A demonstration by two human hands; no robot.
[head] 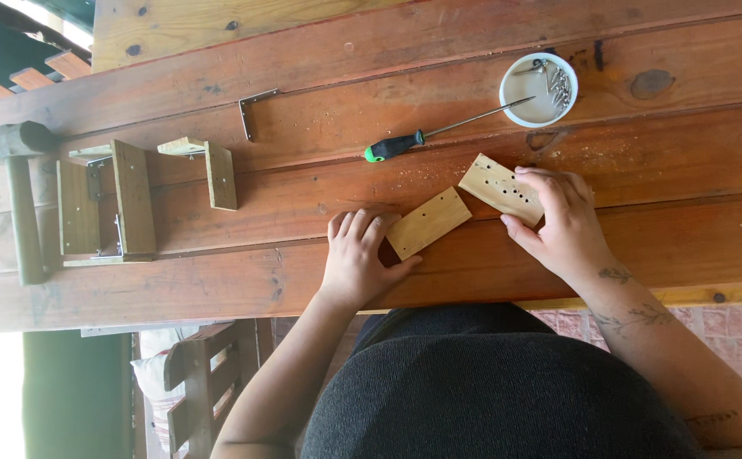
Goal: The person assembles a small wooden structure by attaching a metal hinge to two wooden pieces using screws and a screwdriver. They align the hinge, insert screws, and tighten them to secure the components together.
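From the head camera, looking straight down: the person sits at a long wooden table [439, 280], both hands on small pieces of wood near its front edge. The left hand [355, 259] lies flat with fingers loosely curled, its thumb against the lower corner of a plain wooden block [428, 223]. It steadies rather than clamps. The right hand [562, 225] rests on a second block with drilled holes [494, 185], fingertips over its right end and thumb tucked at the lower edge: a light pinch, not a fist. The two blocks sit just beside each other, corner nearly to corner, both tilted on the tabletop.

Judging by the look of them, these blocks are light, stiff and dry, with flat faces and square edges, so they should not slip or bend. The long edges look like the best place to grip, thumb on one side and fingers on the other, keeping the holes uncovered.

Just beyond the blocks lies a screwdriver [439, 130] with a green and black handle, its tip pointing at a white bowl of screws [538, 89]. Further left a small metal bracket [252, 109] lies alone on the boards. At the far left stand some joined wooden pieces [133, 197], and beside them a mallet [21, 183] lies on the table. Sawdust speckles the wood around the screwdriver.
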